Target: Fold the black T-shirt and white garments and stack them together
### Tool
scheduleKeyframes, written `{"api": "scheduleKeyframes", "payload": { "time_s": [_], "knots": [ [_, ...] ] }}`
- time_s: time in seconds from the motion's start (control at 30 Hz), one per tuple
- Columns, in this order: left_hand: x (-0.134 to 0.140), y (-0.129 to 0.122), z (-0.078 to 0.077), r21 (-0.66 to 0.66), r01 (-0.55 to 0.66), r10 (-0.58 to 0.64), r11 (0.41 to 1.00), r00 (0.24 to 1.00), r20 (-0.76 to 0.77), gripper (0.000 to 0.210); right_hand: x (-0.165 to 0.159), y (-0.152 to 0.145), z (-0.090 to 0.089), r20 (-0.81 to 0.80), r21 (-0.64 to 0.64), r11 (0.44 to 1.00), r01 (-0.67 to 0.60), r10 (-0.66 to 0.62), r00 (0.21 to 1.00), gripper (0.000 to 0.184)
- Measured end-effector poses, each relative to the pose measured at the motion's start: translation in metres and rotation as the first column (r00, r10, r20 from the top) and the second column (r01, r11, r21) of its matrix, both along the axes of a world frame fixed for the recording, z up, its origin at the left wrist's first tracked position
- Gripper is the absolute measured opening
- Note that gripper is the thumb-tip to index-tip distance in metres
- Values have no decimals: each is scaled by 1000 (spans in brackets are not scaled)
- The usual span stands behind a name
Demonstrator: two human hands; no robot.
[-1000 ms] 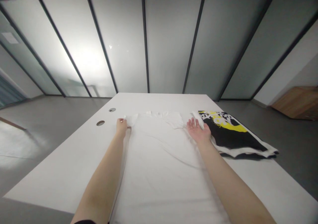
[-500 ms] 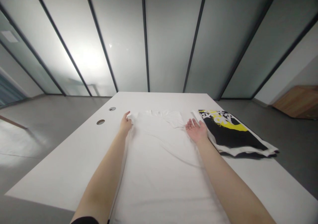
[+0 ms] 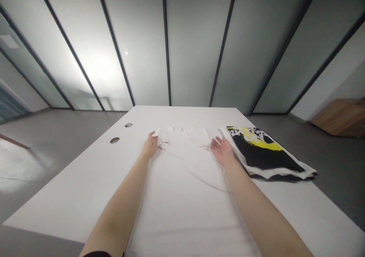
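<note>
Both hands reach out over a white shirt (image 3: 182, 181) spread flat on the white table (image 3: 71, 188), one at each far corner of the cloth. On the left, the left hand (image 3: 150, 147) lies at the shirt's left edge with its fingers loosely extended and its thumb raised, touching a small folded-over flap of fabric just beside its fingertips; whether it pinches that flap cannot be told. On the right, the right hand (image 3: 222, 150) rests on the shirt's right shoulder area, palm turned partly upward and fingers spread, gripping nothing. Between the two hands sits the shirt's collar end, with a short sleeve folded inward toward the right hand. From there the body of the shirt runs back between both forearms toward the near table edge, with a long shallow crease crossing it diagonally. Just beyond the right hand, to its right, lies a folded black garment (image 3: 265, 154) with a yellow and white print and a white border, near the shirt's edge. Well to the left of the left hand, two round holes (image 3: 114, 140) are set into the table top.
</note>
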State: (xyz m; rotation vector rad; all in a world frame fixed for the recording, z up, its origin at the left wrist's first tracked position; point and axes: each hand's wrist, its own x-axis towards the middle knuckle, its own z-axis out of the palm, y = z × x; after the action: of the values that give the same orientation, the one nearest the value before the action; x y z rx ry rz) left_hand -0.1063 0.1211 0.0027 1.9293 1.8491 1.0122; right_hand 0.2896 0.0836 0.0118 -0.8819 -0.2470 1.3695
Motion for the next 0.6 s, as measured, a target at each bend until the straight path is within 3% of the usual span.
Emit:
{"api": "scheduleKeyframes", "payload": {
  "time_s": [0.13,0.23,0.37,0.47,0.6],
  "knots": [
    [10,5,8,-30,-33,23,999,962,-271,42,-5,0,0,36,-2,1000,-4,4,999,10],
    [23,13,15,-42,-42,26,998,944,-328,37,-9,0,-1,66,5,1000,-9,9,998,7],
    [46,26,21,-105,-137,80,985,901,-426,53,-13,-1,-3,105,29,999,-19,16,994,5],
    [63,37,25,-186,-197,94,962,886,-454,44,-14,-1,-4,123,44,999,-26,21,992,4],
    [82,52,28,-223,-143,47,964,921,-386,27,-13,1,-5,130,49,998,-35,28,991,5]
  ]
}}
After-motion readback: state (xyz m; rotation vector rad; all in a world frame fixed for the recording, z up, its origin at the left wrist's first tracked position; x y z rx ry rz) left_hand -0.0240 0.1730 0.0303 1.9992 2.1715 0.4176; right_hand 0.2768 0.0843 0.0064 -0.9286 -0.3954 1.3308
